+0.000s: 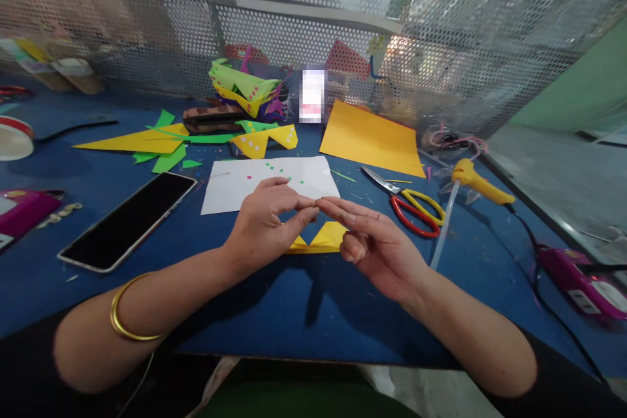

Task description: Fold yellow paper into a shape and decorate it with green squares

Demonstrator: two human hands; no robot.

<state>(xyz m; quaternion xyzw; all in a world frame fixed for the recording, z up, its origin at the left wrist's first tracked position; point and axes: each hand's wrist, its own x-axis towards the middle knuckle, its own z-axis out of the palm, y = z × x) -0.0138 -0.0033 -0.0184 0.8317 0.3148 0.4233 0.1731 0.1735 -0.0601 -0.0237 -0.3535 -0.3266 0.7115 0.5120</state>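
Note:
My left hand is closed, thumb and index finger pinched together. Their tips meet the fingertips of my right hand, over the middle of the table. On my right hand, the long fingers reach toward the left hand, the thumb lies against them and the lower fingers curl in. Anything held between the fingertips is too small to make out. Just below lies a folded yellow paper piece, partly hidden by both hands. Behind them is a white sheet with several tiny green and pink paper squares.
Scissors and a yellow glue gun lie right. A black-screened phone lies left. Behind are an orange-yellow sheet, a spotted yellow paper piece, green scraps, a lit, blurred screen and a perforated metal panel.

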